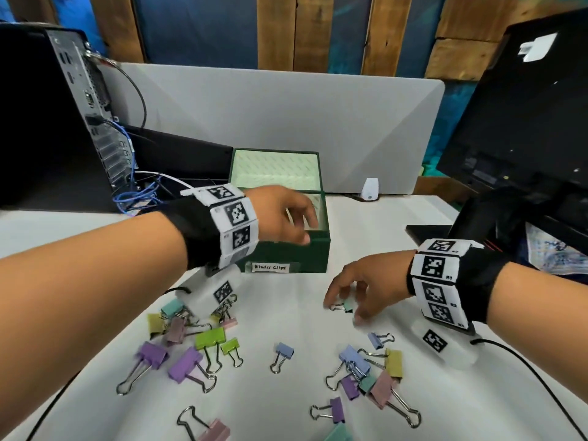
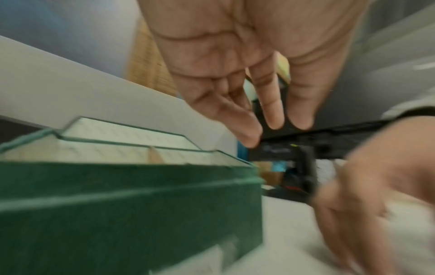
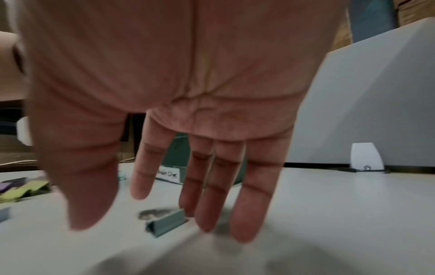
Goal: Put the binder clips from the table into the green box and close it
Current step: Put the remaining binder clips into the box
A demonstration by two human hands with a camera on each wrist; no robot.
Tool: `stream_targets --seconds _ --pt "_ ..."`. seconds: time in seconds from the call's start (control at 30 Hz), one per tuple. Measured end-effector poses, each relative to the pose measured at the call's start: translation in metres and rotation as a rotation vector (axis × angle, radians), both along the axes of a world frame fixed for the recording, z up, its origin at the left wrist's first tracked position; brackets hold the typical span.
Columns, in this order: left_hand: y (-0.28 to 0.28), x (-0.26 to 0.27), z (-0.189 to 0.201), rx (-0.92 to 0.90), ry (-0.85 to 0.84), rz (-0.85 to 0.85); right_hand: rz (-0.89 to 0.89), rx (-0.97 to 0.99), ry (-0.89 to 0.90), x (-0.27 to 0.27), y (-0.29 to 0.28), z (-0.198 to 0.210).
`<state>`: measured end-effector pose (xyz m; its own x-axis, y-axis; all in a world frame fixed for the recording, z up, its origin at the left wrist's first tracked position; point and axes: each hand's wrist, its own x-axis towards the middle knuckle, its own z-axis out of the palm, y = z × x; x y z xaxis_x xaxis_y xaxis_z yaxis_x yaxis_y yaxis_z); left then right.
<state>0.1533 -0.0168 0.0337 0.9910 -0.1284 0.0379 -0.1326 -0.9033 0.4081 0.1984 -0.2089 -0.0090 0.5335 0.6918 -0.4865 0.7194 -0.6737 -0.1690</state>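
Note:
The green box (image 1: 292, 253) stands open on the white table (image 1: 397, 224), its lid (image 1: 275, 168) tipped back and a "Binder Clips" label (image 1: 270, 267) on the front. My left hand (image 1: 302, 227) hovers over the box's front rim with relaxed fingers and holds nothing; the left wrist view shows the hand (image 2: 274, 115) above the box (image 2: 117, 204). My right hand (image 1: 356, 291) reaches down over a small teal binder clip (image 1: 346, 304). In the right wrist view its straight fingers (image 3: 141, 186) flank the clip (image 3: 164, 223), which lies on the table. Several pastel clips lie in a left pile (image 1: 187, 342) and a right pile (image 1: 366, 374).
A computer tower (image 1: 47, 122) with blue cables (image 1: 136, 192) stands at the left, a grey divider (image 1: 286, 106) behind the box, and a black monitor (image 1: 525, 122) at the right. A small white device (image 1: 370, 189) sits by the divider. A black cable (image 1: 525, 367) crosses the table's right side.

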Motion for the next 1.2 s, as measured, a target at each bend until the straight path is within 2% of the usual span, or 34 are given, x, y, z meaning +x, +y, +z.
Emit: stream_targets --seconds 0.1,0.2,0.37,0.57,0.83,1.03,1.2 --pt "-0.015 -0.027 -0.011 0.24 0.24 -0.22 0.061 -0.084 -0.012 -0.006 -0.004 0.0" --pt "-0.028 -0.045 -0.032 0.409 0.412 -0.315 0.077 -0.16 -0.009 -0.011 -0.011 0.0" --pt "-0.035 -0.05 -0.057 0.514 0.428 -0.328 0.062 -0.139 -0.01 -0.016 -0.017 -0.004" --pt "-0.04 -0.047 -0.065 0.526 0.361 -0.316 0.036 -0.08 -0.047 -0.016 -0.011 -0.011" --pt "-0.035 -0.042 -0.057 0.496 0.362 -0.291 0.019 0.012 -0.088 -0.009 0.002 -0.017" --pt "-0.016 -0.032 -0.033 0.322 0.204 -0.173 0.018 0.018 -0.08 -0.004 0.008 -0.02" --pt "0.001 -0.014 -0.01 0.105 0.016 -0.017 0.031 -0.009 -0.104 -0.004 0.01 -0.02"
